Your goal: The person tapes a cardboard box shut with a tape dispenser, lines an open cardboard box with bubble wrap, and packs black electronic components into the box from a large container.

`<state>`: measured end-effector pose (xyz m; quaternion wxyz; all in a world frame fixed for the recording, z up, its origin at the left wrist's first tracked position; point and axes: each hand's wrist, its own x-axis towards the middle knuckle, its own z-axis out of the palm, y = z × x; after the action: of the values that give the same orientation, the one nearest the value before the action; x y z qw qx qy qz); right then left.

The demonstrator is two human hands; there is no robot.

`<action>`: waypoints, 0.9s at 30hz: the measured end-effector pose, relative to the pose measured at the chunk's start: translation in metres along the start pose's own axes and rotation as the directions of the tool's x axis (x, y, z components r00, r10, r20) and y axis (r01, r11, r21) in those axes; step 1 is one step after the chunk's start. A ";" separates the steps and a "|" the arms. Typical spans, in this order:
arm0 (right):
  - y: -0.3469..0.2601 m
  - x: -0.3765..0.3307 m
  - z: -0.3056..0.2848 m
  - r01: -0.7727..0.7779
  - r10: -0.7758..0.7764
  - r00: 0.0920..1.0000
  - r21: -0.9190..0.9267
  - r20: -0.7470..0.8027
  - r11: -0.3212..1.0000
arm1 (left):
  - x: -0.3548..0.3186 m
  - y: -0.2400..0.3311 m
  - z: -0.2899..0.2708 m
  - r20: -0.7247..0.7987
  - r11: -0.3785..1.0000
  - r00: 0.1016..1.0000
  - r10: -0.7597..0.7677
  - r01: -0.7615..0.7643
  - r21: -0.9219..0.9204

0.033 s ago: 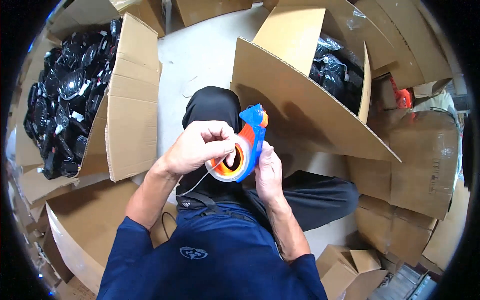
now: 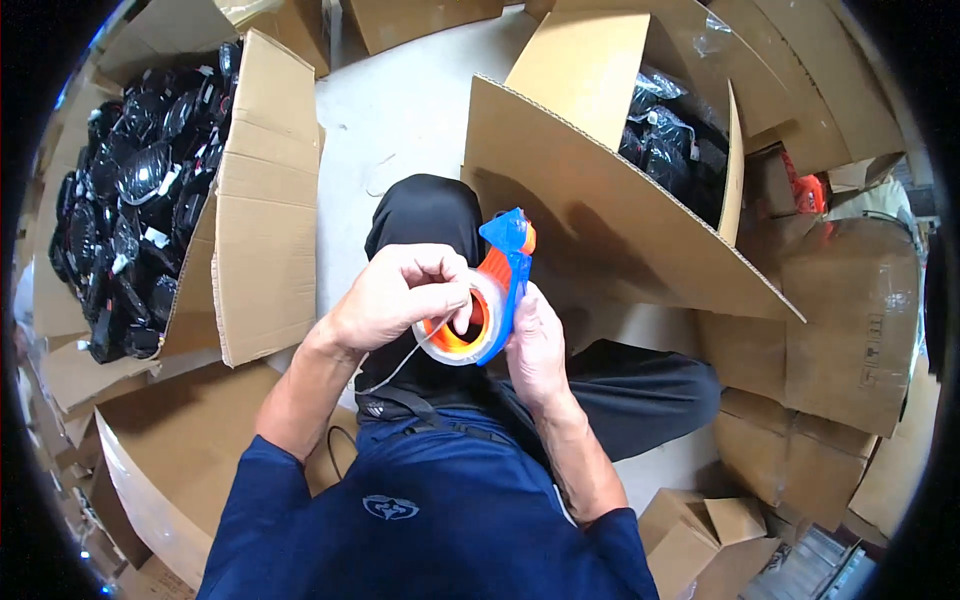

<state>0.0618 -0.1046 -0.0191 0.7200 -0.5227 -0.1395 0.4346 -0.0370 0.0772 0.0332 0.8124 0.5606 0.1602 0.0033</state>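
A blue and orange tape dispenser (image 2: pixel 514 262) with a roll of clear tape (image 2: pixel 434 350) on its orange hub is held above my lap. My right hand (image 2: pixel 537 345) grips the dispenser's blue side from the right. At the roll's upper left, my left hand (image 2: pixel 418 290) is closed with thumb and bent forefinger together at the rim. One of its fingertips shows inside the hub's opening. A thin pale strand (image 2: pixel 398 370) hangs from beside the roll towards my waist. What the thumb and forefinger pinch cannot be seen clearly.
An open carton (image 2: pixel 268 200) at the left is full of black plastic-wrapped parts (image 2: pixel 140 180). Another open carton (image 2: pixel 590 200) at the right holds similar wrapped parts (image 2: pixel 665 140). More cartons (image 2: pixel 845 330) stand along the right, and an open one (image 2: pixel 190 440) lies near left.
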 end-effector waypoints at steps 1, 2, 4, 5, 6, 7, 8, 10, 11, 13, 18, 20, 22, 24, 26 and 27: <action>0.001 0.002 0.007 -0.017 0.015 1.000 0.117 0.024 0.993 | 0.000 0.000 0.000 0.003 1.000 1.000 0.020 -0.020 -0.011; 0.002 0.003 0.011 -0.036 0.025 0.998 0.230 0.049 0.973 | 0.000 0.000 0.001 0.007 0.999 0.999 0.043 -0.043 -0.024; 0.002 0.004 0.006 -0.078 0.059 0.995 0.275 0.075 0.958 | 0.001 -0.001 0.004 -0.025 0.997 0.997 0.076 -0.076 -0.021; 0.000 0.004 0.002 -0.121 0.092 0.990 0.315 0.105 0.941 | -0.002 0.003 0.002 0.011 0.989 0.999 0.033 -0.032 -0.144; -0.016 0.005 -0.005 -0.080 0.045 0.993 0.329 0.111 0.941 | -0.004 0.006 -0.001 0.048 0.964 0.999 0.002 0.011 -0.265; -0.036 0.001 -0.005 0.019 -0.023 1.000 0.262 0.013 0.965 | -0.004 0.002 -0.007 0.070 0.926 0.998 0.005 0.022 -0.377; -0.052 -0.003 -0.010 0.110 -0.098 0.992 0.184 -0.074 0.977 | -0.009 0.006 -0.006 0.052 0.850 0.998 -0.034 0.056 -0.524; -0.068 -0.019 -0.063 0.022 -0.024 0.999 0.060 0.033 0.998 | -0.014 0.008 -0.007 0.114 0.838 0.992 -0.059 0.111 -0.535; -0.073 -0.024 -0.080 0.051 -0.059 0.983 0.053 0.174 0.997 | -0.005 0.008 0.003 0.155 0.864 0.982 -0.104 0.166 -0.475; -0.077 -0.031 -0.072 -0.118 0.158 0.949 -0.157 0.272 0.981 | -0.001 -0.001 0.016 0.180 0.890 0.980 -0.087 0.158 -0.428; -0.021 -0.054 -0.031 -0.333 0.289 0.935 0.229 0.207 0.915 | 0.003 -0.041 0.007 0.223 0.841 0.967 0.121 0.020 -0.540; -0.020 -0.058 -0.029 -0.420 0.358 0.906 0.377 0.226 0.826 | -0.007 -0.041 0.012 0.340 0.932 0.935 0.102 0.029 -0.360; -0.021 -0.062 -0.025 -0.529 0.519 0.841 0.430 0.151 0.732 | -0.014 -0.042 0.017 0.418 0.960 0.898 0.135 -0.014 -0.281; -0.015 -0.067 -0.022 -0.581 0.612 0.791 0.317 0.005 0.749 | -0.017 -0.044 0.023 0.534 0.993 0.843 0.065 -0.001 -0.120; -0.010 -0.072 -0.022 -0.556 0.594 0.804 0.329 -0.017 0.763 | -0.019 -0.054 0.029 0.577 0.969 0.798 0.174 -0.244 0.045; -0.006 -0.073 -0.026 -0.483 0.536 0.842 0.363 -0.057 0.797 | -0.023 -0.052 0.026 0.510 0.990 0.850 0.132 -0.140 -0.023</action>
<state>0.0396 -0.1780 -0.0059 0.6626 -0.4435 0.1395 0.5871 -0.0604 0.0301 0.0004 0.8192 0.5575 -0.1005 -0.0889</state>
